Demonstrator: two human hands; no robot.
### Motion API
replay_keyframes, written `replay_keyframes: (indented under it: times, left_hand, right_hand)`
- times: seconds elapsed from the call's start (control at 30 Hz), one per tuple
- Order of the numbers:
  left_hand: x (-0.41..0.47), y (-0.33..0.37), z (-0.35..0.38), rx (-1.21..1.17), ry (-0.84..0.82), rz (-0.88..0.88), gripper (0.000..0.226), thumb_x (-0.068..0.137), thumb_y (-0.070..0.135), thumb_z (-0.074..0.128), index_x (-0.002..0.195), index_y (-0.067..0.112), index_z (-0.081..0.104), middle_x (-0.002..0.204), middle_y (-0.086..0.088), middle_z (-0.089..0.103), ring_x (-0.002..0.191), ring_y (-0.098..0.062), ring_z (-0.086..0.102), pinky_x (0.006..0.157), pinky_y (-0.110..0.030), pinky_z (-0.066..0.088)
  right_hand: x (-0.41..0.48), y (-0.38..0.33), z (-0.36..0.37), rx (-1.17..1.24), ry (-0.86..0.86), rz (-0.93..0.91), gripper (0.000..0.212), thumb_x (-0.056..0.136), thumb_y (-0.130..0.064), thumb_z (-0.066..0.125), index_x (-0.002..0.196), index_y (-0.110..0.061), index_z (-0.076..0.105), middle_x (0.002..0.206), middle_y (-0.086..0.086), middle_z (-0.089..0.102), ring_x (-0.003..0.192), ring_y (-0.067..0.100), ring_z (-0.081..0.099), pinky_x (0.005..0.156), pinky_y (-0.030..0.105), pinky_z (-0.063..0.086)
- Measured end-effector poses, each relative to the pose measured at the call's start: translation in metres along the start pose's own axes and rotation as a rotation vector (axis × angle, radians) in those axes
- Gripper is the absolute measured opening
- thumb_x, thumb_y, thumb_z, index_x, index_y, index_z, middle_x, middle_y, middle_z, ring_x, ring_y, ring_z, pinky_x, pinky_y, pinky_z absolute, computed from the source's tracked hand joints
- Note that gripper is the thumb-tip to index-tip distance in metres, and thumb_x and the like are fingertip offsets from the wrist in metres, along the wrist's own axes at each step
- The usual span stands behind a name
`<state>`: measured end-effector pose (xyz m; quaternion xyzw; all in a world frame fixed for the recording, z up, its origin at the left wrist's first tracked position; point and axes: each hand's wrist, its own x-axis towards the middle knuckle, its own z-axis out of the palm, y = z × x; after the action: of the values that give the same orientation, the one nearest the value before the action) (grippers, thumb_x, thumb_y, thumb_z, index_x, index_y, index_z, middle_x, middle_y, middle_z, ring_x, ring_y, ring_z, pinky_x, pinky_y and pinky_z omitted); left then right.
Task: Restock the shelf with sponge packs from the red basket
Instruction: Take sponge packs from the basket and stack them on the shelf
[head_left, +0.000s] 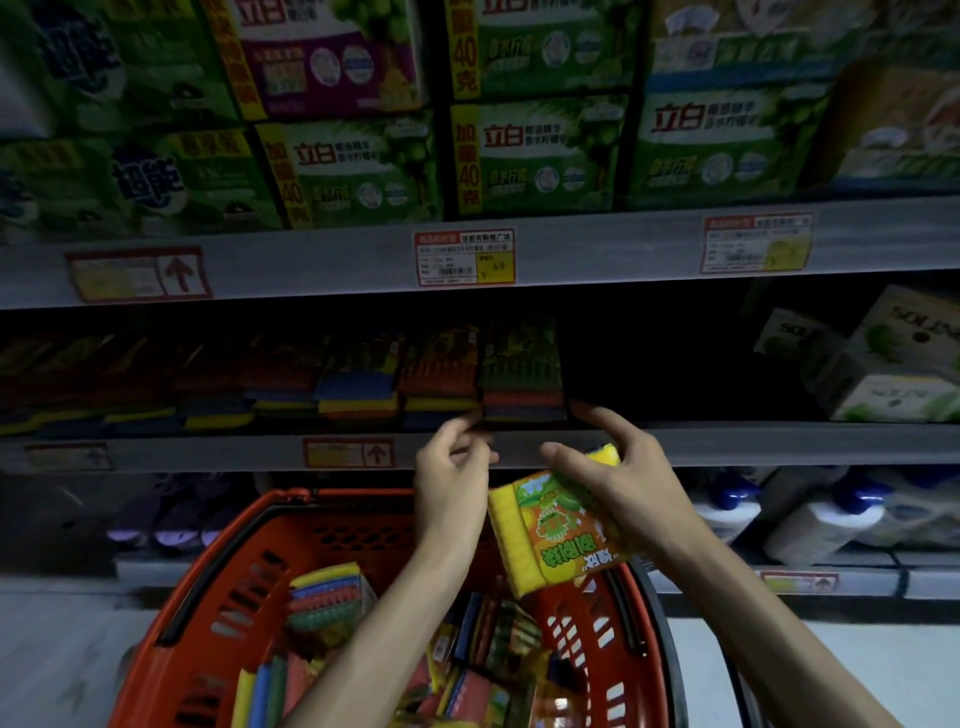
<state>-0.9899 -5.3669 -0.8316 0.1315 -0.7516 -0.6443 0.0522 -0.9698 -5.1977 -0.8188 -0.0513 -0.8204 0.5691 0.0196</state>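
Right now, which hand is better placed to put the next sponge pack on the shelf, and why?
The right hand: it grips a yellow sponge pack just below the shelf edge, beside the gap. The left hand holds no pack, only touching the last shelved pack.

Glossy plastic wrap on sponge pack (558, 525), red plastic basket (208, 613), matt grey shelf (727, 441)

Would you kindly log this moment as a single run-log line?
right hand: holds sponge pack | left hand: at shelved pack | red basket: packs remain
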Motion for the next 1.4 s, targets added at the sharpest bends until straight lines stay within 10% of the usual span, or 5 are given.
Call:
replay_keyframes:
  times: [1.17,1.4]
  left_hand:
    - [-0.008,0.001,-0.012,-0.030,-0.028,-0.054,0.018,0.101,0.013,0.059,0.114,0.024,0.065,0.095,0.006,0.075,0.082,-0.006,0.072,0.076,-0.028,0.052]
    - [-0.040,0.009,-0.030,0.006,-0.261,-0.079,0.018,0.096,0.042,0.067,0.111,0.033,0.072,0.109,0.008,0.076,0.100,-0.006,0.071,0.088,-0.031,0.056]
  right_hand:
    - [-0.011,0.003,-0.008,-0.031,0.047,-0.015,0.068,0.083,-0.049,0.078,0.143,-0.031,0.053,0.132,-0.013,0.053,0.124,0.020,0.059,0.096,0.047,0.057]
    - [-0.029,0.002,-0.022,0.274,0.056,0.035,0.045,0.080,-0.041,0.076,0.122,-0.028,0.068,0.117,-0.005,0.071,0.092,0.015,0.075,0.075,0.034,0.063]
